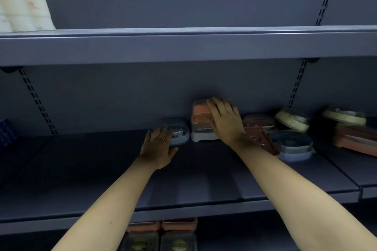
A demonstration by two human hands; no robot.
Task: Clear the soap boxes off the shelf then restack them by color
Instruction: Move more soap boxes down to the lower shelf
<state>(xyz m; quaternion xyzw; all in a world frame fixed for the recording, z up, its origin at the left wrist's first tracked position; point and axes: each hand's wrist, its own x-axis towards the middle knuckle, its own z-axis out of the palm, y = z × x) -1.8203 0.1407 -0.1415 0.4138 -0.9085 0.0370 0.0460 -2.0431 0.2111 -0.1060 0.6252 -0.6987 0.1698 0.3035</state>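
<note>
Orange and white soap box [202, 122], stood on edge at the far back of the middle shelf [102, 169], gripped over its top and right side by the right hand [225, 121], fingers curled round it. Blue-grey oval box [175, 130] just left of it, touched by the left hand [159, 146]: fingers fairly straight, laid against its near left side, no clear grip seen. More boxes jumbled to the right: a pink oval [259, 121], a blue oval [291, 142], a reddish flat one [261, 138] leaning partly behind the right wrist, a cream round one [291, 121] tilted, another cream box [343, 116] on a pink tray-like box [357, 138]. Pale bottles [22, 0] on the upper shelf, far left. Further boxes [161, 234] on the shelf below.

Judged an early stage of clearing, much left on the shelf. Best done by lifting the upright box straight up and toward the near edge, kept clear of the leaning reddish piece; left fingers wrapped fully round the blue-grey box before pulling, since a smooth lid would likely slip under flat fingers.
</note>
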